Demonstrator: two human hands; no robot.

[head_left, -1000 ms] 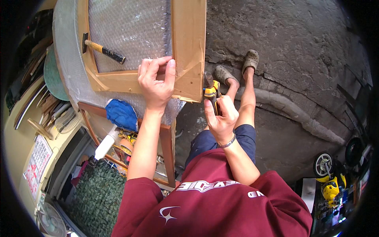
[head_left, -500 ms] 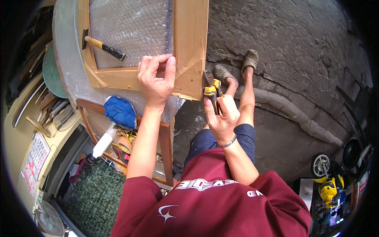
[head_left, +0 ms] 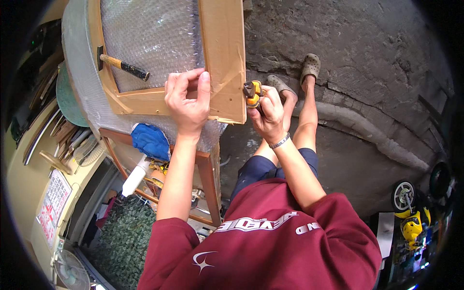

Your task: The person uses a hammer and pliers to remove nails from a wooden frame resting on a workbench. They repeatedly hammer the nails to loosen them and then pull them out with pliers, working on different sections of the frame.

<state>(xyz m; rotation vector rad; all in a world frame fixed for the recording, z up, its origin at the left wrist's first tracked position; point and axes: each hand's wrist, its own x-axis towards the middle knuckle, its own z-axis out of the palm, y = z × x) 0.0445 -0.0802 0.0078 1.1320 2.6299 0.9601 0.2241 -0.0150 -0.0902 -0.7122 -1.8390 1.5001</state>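
My left hand [head_left: 186, 99] is at the inner corner of a wooden frame [head_left: 223, 63], its thumb and index finger brought together at the edge. Whatever they pinch, if anything, is too small to make out. Just off the frame's outer right edge, my right hand [head_left: 269, 113] grips pliers [head_left: 253, 95] with yellow and black handles; its fingers partly hide them. Bubble wrap [head_left: 150, 34] fills the frame's opening and also lies beneath it. A hammer [head_left: 123, 64] with a black and yellow handle rests across the frame's left side.
Below the frame, a blue cloth [head_left: 150, 141] lies on a brown wooden stand [head_left: 207, 179]. A white bottle [head_left: 135, 179] and tools are at its left. A fan [head_left: 71, 268] is at lower left. Beyond my right hand are a person's legs [head_left: 304, 118] in clogs.
My right hand has moved up with the pliers and turned them along the frame's edge. The frame and hammer appear slightly further left. My left hand keeps its pinch.
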